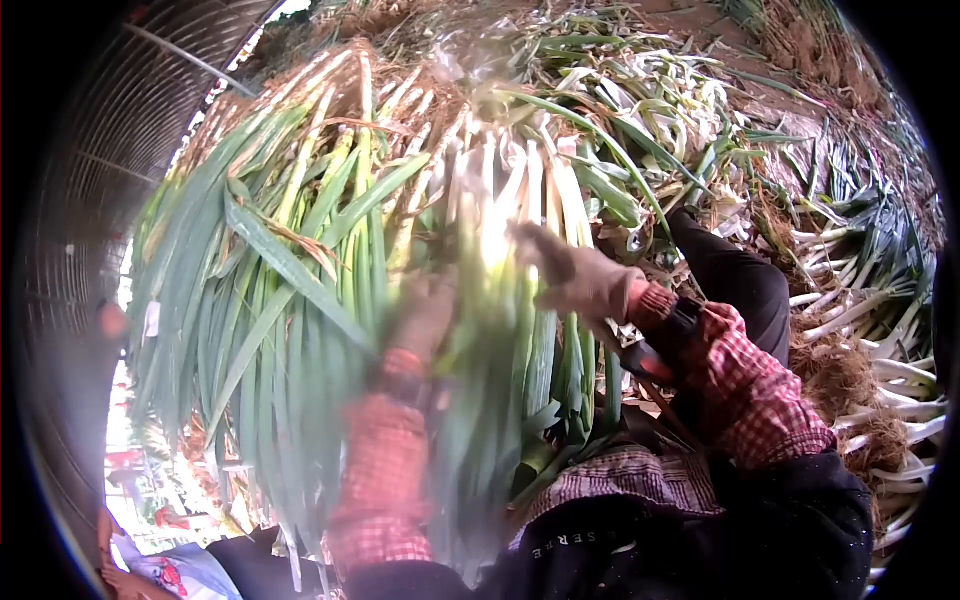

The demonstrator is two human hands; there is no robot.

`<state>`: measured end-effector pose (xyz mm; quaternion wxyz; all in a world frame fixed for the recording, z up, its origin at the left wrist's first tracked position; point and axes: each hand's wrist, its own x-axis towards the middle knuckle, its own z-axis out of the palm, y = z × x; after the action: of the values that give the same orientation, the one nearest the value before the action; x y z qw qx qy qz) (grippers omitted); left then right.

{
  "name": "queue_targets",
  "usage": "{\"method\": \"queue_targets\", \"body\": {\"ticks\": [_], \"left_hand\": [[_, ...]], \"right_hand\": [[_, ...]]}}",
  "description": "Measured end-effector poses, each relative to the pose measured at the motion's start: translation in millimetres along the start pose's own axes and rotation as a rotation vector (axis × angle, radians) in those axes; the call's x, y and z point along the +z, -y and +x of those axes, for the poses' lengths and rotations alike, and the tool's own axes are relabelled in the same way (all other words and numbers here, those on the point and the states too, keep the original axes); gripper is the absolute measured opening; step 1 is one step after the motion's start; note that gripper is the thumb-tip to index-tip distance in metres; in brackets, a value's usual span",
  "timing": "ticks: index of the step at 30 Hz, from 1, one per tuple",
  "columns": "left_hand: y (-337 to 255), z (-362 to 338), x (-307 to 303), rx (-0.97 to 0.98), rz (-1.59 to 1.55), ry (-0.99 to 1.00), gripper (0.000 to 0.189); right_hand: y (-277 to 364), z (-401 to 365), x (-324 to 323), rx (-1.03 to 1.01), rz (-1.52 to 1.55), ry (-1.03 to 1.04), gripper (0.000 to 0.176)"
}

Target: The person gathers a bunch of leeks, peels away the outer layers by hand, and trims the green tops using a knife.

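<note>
Long green onions (345, 200) with white stalks and green leaves lie in a thick heap before me, roots away from me. My left hand (425, 310), gloved, is over the leaves near the middle and smeared by motion, its fingers unclear. To its right, my gloved right hand (590, 280) reaches over the stalks, fingers and thumb apart. Between the hands runs a bunch of onions (490, 225) with bright white stalks and blurred leaves. Just below the right wrist shows a black-and-red object (645, 362), partly covered by the forearm.
Peeled leaves and husks (660, 100) are piled at the back right. More onions with bushy roots (900, 390) lie along the right side. A ribbed curved wall (95, 170) rises at the left. My bent knee (740, 280) is close beside the heap.
</note>
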<state>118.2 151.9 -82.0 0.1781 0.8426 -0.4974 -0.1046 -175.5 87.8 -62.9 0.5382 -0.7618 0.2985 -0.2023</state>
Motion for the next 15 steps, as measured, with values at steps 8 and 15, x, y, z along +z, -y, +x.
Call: {"method": "queue_targets", "body": {"ticks": [8,15], "left_hand": [[10,-15,-40,0.241,0.357,-0.275,0.017],[5,17,-61,-0.079,0.580,0.095,0.033]], "right_hand": [[92,-1,29,0.249,0.023,0.477,0.078],[41,104,15,0.109,-0.033,0.129,0.084]]}}
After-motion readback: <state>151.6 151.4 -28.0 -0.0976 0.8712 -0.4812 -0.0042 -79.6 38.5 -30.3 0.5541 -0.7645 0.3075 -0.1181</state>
